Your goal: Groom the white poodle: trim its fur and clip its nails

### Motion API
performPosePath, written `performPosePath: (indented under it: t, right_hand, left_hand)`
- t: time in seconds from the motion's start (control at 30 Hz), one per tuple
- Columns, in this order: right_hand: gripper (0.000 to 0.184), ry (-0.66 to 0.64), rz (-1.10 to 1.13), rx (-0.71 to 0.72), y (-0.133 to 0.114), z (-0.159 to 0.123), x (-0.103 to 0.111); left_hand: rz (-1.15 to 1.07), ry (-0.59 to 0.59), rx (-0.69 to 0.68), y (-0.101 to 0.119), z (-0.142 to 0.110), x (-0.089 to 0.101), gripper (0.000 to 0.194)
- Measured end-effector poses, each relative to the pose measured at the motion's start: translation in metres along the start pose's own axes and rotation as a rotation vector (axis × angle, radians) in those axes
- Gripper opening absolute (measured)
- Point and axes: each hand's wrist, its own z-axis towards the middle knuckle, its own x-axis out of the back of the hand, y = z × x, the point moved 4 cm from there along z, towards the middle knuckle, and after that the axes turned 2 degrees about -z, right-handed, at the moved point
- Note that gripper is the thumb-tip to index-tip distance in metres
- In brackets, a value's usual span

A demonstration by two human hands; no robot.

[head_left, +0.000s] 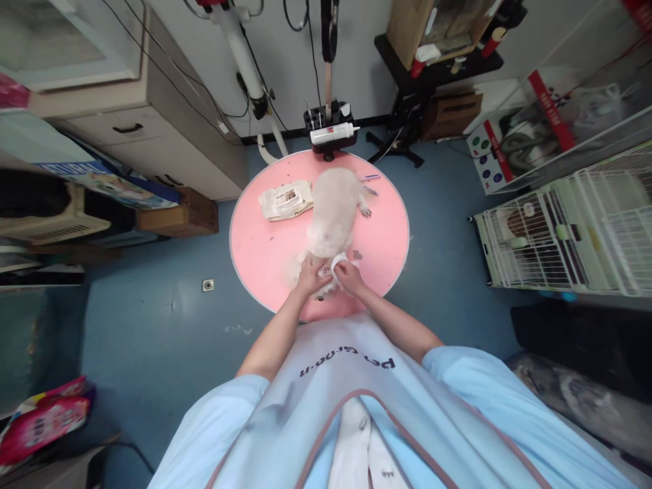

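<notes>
One white wipe (337, 259) is pinched by the right hand (350, 276) at the head (329, 286) of the white animal (334, 204) lying on the table (257, 255); the left hand (309, 276) is laid there, its grip unclear. Were the head jerked, control could be lost and the wipe misdirected.

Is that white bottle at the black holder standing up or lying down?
Lying down: the white bottle stretches sideways across the black holder, its nozzle pointing toward the picture's right.
</notes>
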Motion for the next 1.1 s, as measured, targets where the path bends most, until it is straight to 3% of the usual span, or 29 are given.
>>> performPosePath:
  t: [0.17, 0.3, 0.67, 0.93, 1.1]
  right_hand:
    - [0.011, 0.043, 0.064, -0.031, -0.006, 0.020, -0.015]
    - [0.010, 0.075, 0.072, -0.107, 0.003, 0.029, -0.014]
    - [0.017, 0.112, 0.105, -0.157, 0.022, 0.024, -0.007]
    - [0.014, 0.030, 0.130, -0.119, 0.020, 0.021, -0.019]
    - [0.019, 0.059, 0.055, -0.080, 0.017, 0.001, -0.010]
  left_hand:
    - [-0.018, 0.002, 0.019, -0.005, 0.001, -0.005, 0.050]
    - [-0.049, 0.016, 0.019, -0.009, 0.000, -0.005, 0.056]
    - [-0.074, 0.010, 0.015, -0.008, -0.002, -0.004, 0.063]
    - [-0.035, 0.025, 0.021, -0.008, -0.003, -0.005, 0.058]
    - [-0.045, 0.013, 0.048, -0.009, -0.004, -0.006, 0.059]
